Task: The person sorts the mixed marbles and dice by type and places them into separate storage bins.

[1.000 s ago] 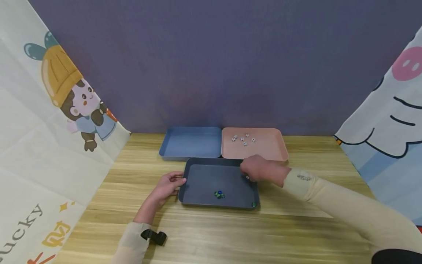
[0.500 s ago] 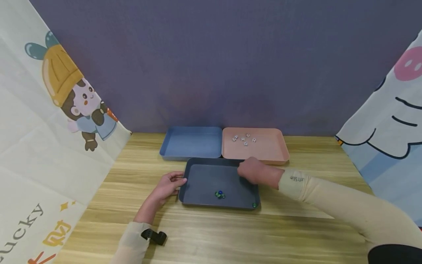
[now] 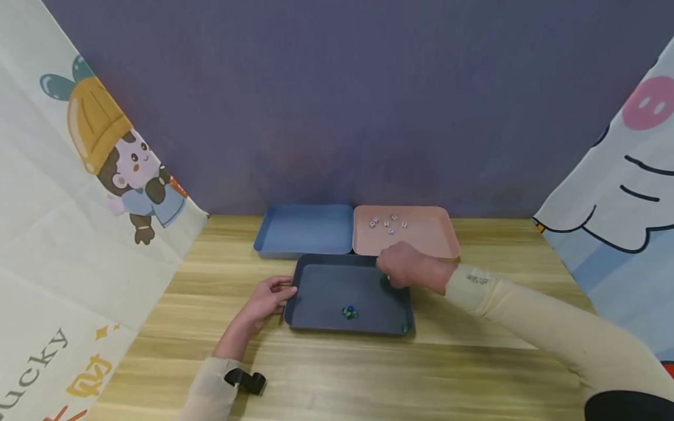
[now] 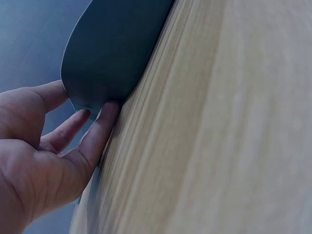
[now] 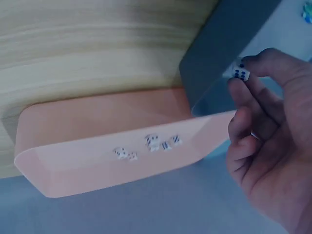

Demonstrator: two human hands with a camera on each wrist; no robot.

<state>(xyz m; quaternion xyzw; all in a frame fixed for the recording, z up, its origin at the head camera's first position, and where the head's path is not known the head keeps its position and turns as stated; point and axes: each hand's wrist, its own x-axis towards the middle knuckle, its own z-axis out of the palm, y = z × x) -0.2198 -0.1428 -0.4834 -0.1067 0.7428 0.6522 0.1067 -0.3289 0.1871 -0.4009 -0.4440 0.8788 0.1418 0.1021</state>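
Right hand (image 3: 404, 266), fingers pinching a white die (image 5: 240, 74) over the far right of the dark tray (image 3: 326, 286), left hand (image 3: 265, 299) gripping its left rim between thumb and fingers, marbles (image 3: 349, 313) inside, pink tray (image 3: 429, 234) beyond.

Your right hand (image 5: 265, 105) pinches a small white cube-shaped die with dark blue pips (image 5: 240, 74) between thumb and fingertip, at the right side of the shallow dark grey rectangular tray (image 3: 332, 283). That tray lies flat, its left wall gripped by your left hand (image 3: 267, 298); inside, glossy green and blue marbles (image 3: 350, 313) cluster near its front edge, with one green marble (image 3: 405, 328) apart at the near right corner. Six loose white dice (image 3: 387, 224) lie scattered in the shallow pink rectangular tray (image 3: 429, 234) just behind.
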